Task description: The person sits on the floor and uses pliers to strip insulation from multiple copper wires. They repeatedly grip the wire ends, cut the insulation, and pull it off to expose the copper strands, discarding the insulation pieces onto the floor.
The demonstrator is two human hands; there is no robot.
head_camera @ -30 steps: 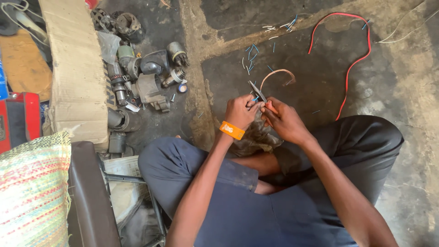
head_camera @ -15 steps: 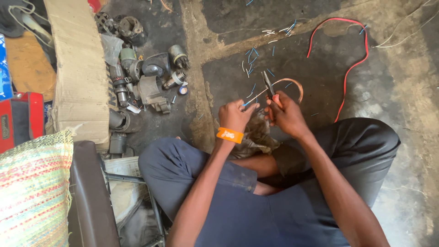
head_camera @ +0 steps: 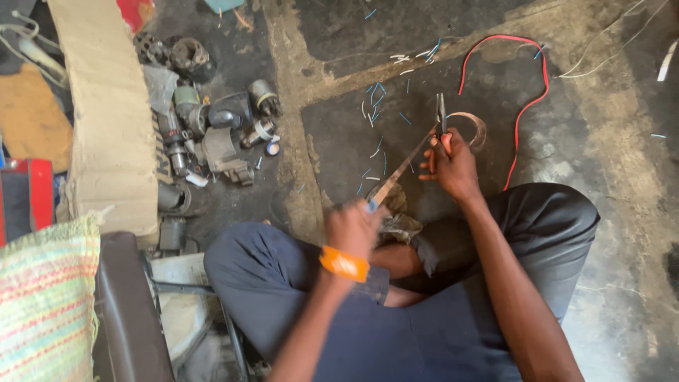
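I sit cross-legged on a dirty concrete floor. My right hand (head_camera: 453, 164) grips pliers (head_camera: 440, 113) that point away from me, their jaws clamped on a bundle of thin copper wire (head_camera: 404, 166). My left hand (head_camera: 355, 228), with an orange band (head_camera: 344, 264) on the wrist, is closed on the near end of that wire and is blurred. The wire runs taut in a straight line between the two hands. Its loose end curls into a loop (head_camera: 475, 127) beyond my right hand.
A long red wire (head_camera: 523, 106) snakes over the floor at the upper right. Several short blue and white wire offcuts (head_camera: 378, 99) lie ahead. Old motor parts (head_camera: 216, 131) are heaped at the left beside a cardboard sheet (head_camera: 106, 113). A dark seat (head_camera: 127, 311) and striped cloth (head_camera: 42, 304) are lower left.
My hands were together over my lap; now the left has pulled back toward me and the right has moved forward with the pliers, drawing the wire out straight.
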